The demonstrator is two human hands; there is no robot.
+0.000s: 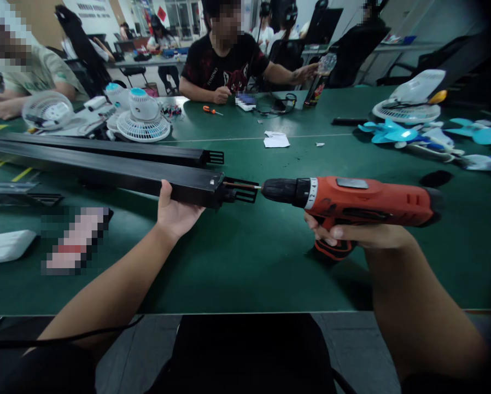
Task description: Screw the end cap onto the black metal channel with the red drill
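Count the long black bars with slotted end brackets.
2 in view: the front bar, held in the left hand, and the rear bar, lying just behind it.

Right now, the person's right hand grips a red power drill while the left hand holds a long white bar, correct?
Not quite: the long bar is black, not white, as the head view shows. The left hand holds it; the right hand grips the red power drill.

Dim, cool indoor light puts a faint sheen on the far side of the desk [237, 262] and soft shadow below the drill [376, 200]. The upper-right corner darkens; pixel blocks mask patches.
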